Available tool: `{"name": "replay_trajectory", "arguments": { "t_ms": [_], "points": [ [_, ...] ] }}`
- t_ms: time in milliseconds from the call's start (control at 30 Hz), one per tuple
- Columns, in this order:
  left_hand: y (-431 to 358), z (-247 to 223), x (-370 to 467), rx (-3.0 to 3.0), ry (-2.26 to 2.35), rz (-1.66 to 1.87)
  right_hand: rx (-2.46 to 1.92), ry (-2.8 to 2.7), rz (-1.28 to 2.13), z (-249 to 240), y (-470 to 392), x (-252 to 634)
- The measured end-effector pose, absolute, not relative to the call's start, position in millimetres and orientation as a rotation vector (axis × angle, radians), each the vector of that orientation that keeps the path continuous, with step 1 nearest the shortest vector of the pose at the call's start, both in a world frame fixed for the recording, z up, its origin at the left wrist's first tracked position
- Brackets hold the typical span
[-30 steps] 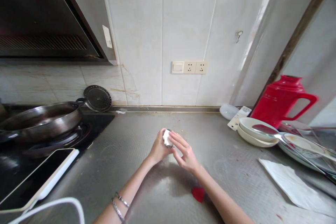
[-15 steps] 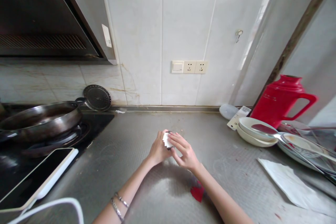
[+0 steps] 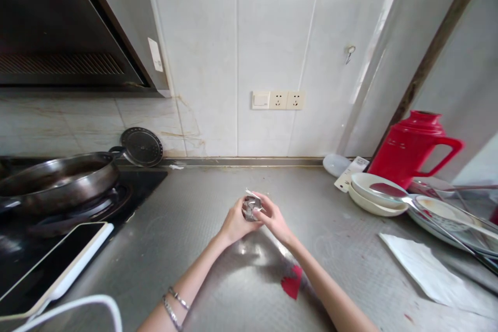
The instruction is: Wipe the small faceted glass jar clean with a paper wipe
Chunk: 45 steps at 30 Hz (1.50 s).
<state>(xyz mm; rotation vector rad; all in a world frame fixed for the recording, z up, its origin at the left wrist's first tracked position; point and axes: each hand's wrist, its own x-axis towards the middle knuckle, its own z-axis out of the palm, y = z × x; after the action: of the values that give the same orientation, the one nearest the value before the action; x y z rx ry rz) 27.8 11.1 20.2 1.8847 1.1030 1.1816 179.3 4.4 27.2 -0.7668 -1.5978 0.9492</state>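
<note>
Above the middle of the metal counter point(image 3: 187, 218), a small round dark-and-silver object point(image 3: 251, 207) sits between both hands. My left hand point(image 3: 235, 225) is wrapped round its left side. The fingers of my right hand point(image 3: 272, 218) hold its right side, with the thumb on its near face. A thin pale flap stands up at its top edge. What the object is, I cannot make out. A red scrap point(image 3: 291, 282) lies on the counter beside my right forearm.
A pan point(image 3: 93, 179) sits on the stove at left, with a phone point(image 3: 50, 270) before it. At right are a red thermos point(image 3: 408, 148), stacked bowls point(image 3: 377, 207), plates with utensils and a white paper sheet point(image 3: 431, 270).
The white piece seen on the object's face is no longer there; a shiny silver surface shows with a thin flap at the top. My right fingers have shifted round its right side.
</note>
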Motion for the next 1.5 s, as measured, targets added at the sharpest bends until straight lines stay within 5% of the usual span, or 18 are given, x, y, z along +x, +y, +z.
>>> {"name": "replay_trajectory", "arguments": {
  "t_ms": [567,767,1300,1500],
  "points": [
    [16,21,14,1.988,1.222,0.91,-0.932,-1.194,1.395,32,4,176],
    [18,16,18,2.023,1.114,1.054,-0.99,-1.218,1.405,39,-1,173],
    [16,19,24,1.919,1.126,1.145,-0.893,-1.75,0.355,20,-5,177],
    [10,16,25,2.086,1.152,1.049,-0.809,-1.868,0.255,20,-6,179]
  ]
}}
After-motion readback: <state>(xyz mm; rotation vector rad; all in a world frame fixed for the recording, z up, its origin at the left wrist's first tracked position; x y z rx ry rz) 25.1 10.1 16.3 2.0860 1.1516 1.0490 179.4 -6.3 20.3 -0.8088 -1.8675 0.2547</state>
